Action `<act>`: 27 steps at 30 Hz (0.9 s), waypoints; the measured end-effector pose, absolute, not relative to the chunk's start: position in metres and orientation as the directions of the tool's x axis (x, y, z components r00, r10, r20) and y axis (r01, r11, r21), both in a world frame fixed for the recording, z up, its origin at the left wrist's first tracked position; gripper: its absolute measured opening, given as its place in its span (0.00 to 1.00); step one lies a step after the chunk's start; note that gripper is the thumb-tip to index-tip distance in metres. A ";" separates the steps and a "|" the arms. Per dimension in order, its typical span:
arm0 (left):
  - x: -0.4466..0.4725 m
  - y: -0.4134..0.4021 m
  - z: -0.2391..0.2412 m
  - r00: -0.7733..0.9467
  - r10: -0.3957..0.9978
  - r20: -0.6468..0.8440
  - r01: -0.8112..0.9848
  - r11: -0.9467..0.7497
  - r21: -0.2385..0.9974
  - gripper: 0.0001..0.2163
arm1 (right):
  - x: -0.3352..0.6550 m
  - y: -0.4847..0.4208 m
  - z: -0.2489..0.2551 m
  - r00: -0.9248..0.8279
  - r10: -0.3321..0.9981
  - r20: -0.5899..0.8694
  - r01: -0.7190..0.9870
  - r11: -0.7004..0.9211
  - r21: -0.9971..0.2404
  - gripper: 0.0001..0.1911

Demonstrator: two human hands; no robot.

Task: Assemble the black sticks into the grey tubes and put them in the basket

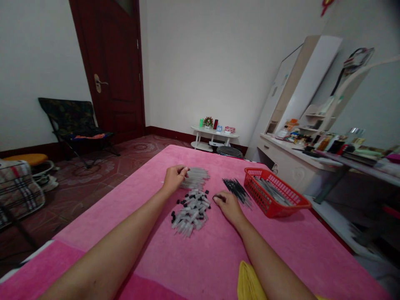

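My left hand [175,179] is at the left end of a row of clear plastic tubes [197,177]. Its thumb and fingers are pinched together; whether a tube is between them cannot be made out. Nearer to me lies a heap of short translucent tips with small black pieces [190,214] mixed in. My right hand [228,206] rests just right of that heap, its fingers curled together at a small dark spot, too small to name. Beyond it a bundle of thin black sticks, like pen refills [236,191], lies on the pink cloth [218,254].
A red plastic basket [268,204] holding long thin grey sticks [273,191] stands at the right of the table. Yellow fabric [250,283] shows at the near edge. Beyond are a low white shelf [215,132], a dresser [281,152] and a folding chair [75,121].
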State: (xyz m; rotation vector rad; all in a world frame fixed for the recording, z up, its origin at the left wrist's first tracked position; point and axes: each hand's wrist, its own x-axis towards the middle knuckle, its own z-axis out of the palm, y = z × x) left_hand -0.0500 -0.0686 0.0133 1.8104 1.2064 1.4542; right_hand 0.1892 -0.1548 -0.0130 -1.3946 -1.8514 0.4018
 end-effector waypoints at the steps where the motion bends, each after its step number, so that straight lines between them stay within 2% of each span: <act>1: -0.053 -0.068 0.013 0.073 0.871 0.486 0.345 -0.480 0.807 0.16 | 0.189 -0.155 -0.012 -0.108 0.916 0.387 0.676 0.353 -0.647 0.09; 3: -0.061 -0.065 0.013 0.234 0.861 0.451 0.406 -0.508 0.759 0.14 | 0.190 -0.156 -0.010 -0.118 0.914 0.389 0.683 0.359 -0.636 0.09; 6: -0.075 -0.063 0.019 0.457 0.832 0.313 0.538 -0.539 0.647 0.14 | 0.190 -0.157 -0.009 -0.135 0.909 0.394 0.690 0.372 -0.621 0.09; 10: -0.086 -0.065 0.024 0.515 0.823 0.238 0.672 -0.560 0.483 0.16 | 0.188 -0.157 -0.009 -0.137 0.908 0.395 0.699 0.371 -0.611 0.09; 15: -0.085 -0.067 0.022 0.557 0.783 0.277 0.702 -0.622 0.347 0.12 | 0.190 -0.160 -0.004 -0.090 0.910 0.406 0.751 0.329 -0.572 0.10; 19: -0.085 -0.068 0.027 0.539 0.787 0.302 0.724 -0.615 0.312 0.11 | 0.204 -0.166 0.007 0.119 0.878 0.463 0.925 0.071 -0.374 0.10; 22: -0.080 -0.071 0.032 0.466 0.816 0.342 0.747 -0.570 0.342 0.12 | 0.218 -0.169 0.014 0.206 0.883 0.422 0.972 -0.134 -0.195 0.11; 24: -0.072 -0.075 0.034 0.451 0.800 0.397 0.738 -0.584 0.338 0.12 | 0.224 -0.169 0.015 0.224 0.901 0.372 0.974 -0.196 -0.111 0.12; 27: -0.056 -0.084 0.031 0.482 0.732 0.481 0.709 -0.649 0.278 0.11 | 0.227 -0.167 0.013 0.229 0.915 0.332 0.973 -0.225 -0.049 0.13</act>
